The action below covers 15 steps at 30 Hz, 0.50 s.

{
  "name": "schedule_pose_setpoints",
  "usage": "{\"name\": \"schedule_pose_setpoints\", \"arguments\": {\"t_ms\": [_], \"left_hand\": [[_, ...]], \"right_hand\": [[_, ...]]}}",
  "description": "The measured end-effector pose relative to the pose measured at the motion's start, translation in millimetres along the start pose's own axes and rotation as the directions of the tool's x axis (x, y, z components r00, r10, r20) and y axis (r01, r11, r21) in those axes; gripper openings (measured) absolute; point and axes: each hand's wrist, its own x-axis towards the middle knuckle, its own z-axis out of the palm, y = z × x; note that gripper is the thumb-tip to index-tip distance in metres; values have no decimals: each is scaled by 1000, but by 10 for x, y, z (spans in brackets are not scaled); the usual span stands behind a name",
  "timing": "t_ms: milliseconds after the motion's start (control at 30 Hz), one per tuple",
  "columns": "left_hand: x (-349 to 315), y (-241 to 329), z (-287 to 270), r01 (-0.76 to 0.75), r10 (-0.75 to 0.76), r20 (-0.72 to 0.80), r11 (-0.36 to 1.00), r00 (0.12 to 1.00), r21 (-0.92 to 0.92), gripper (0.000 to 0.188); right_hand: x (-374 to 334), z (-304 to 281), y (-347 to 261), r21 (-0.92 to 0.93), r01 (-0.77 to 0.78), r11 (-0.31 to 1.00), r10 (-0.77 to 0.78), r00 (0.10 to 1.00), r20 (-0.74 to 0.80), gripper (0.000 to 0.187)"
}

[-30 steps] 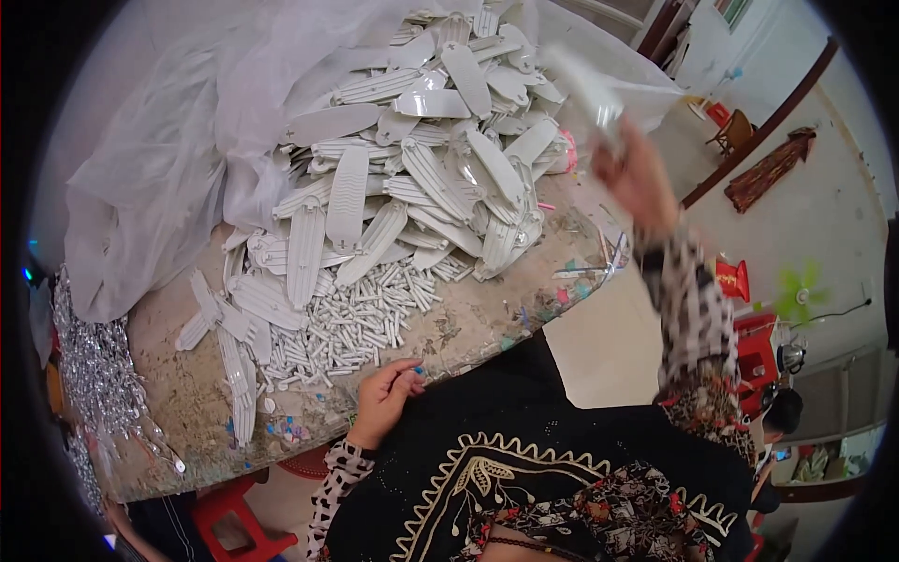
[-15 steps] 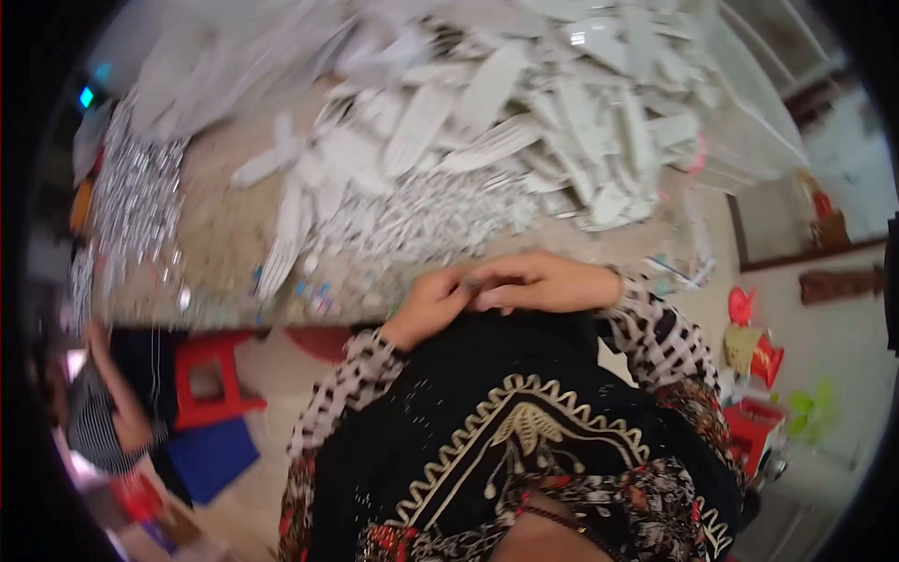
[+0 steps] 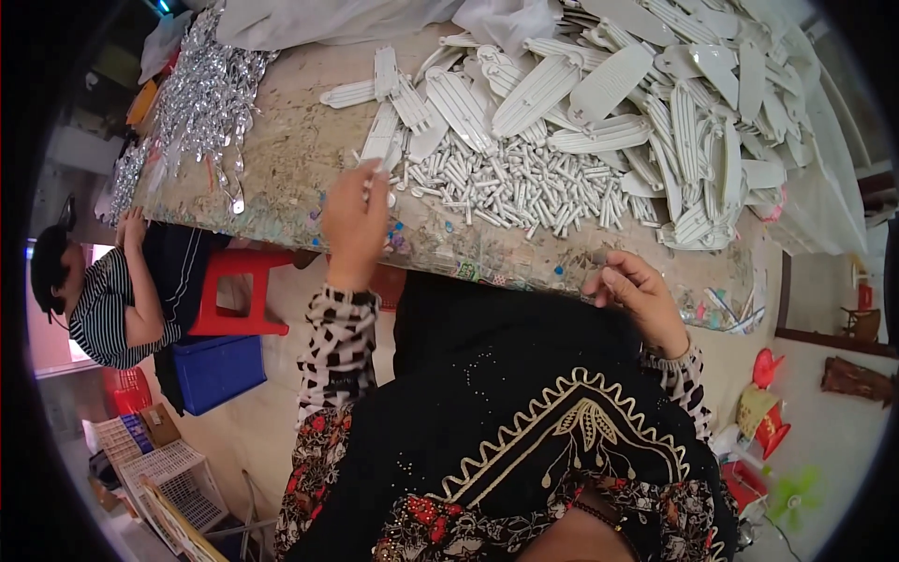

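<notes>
My left hand (image 3: 356, 225) reaches over the table's front edge, its blurred fingertips at the near end of a narrow white ribbed plastic piece (image 3: 379, 134). Whether the fingers grip that piece cannot be made out. At the table edge further right, my right hand (image 3: 646, 298) is loosely curled, thumb and fingers apart, with no object visible in it. Between and beyond my hands lies a heap of small silver-white cylinders (image 3: 524, 183). Behind them spreads a big pile of long, rounded white ribbed plastic pieces (image 3: 609, 84).
Shiny silver strips (image 3: 206, 84) lie heaped at the table's (image 3: 290, 140) far left. Clear plastic sheeting (image 3: 337, 23) lies at the back. Left of the table a person in a striped top (image 3: 112, 314) sits near a red stool (image 3: 245, 290) and a blue box (image 3: 220, 370).
My hands were together at the table edge and have separated. The left reached forward and left to the white pieces; the right moved right. The view has shifted, too.
</notes>
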Motion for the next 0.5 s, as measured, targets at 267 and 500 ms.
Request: {"name": "schedule_pose_setpoints", "arguments": {"t_ms": [267,500], "left_hand": [[290,-552,-12,6,27,-31,648,999,762,59],[261,-220,-222,54,-48,-26,803,999,594,53]], "right_hand": [[68,156,24,-119,12,993,-4,998,63,27],[104,203,27,-159,-32,987,43,997,65,30]]}}
